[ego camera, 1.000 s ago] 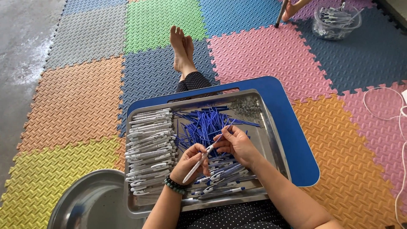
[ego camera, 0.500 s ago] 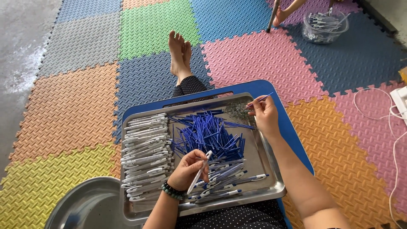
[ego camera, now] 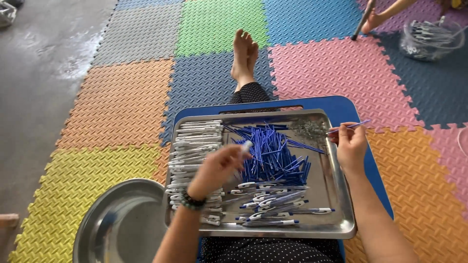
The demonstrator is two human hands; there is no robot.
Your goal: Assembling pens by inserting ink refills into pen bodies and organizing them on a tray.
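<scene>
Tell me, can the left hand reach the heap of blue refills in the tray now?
Probably yes: the left hand, holding a white pen barrel, hovers beside the blue refills, and nothing lies between them.

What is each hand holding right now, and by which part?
The left hand holds a white pen barrel by its lower part, tip sticking up. The right hand pinches a thin blue refill near one end between its fingers.
</scene>
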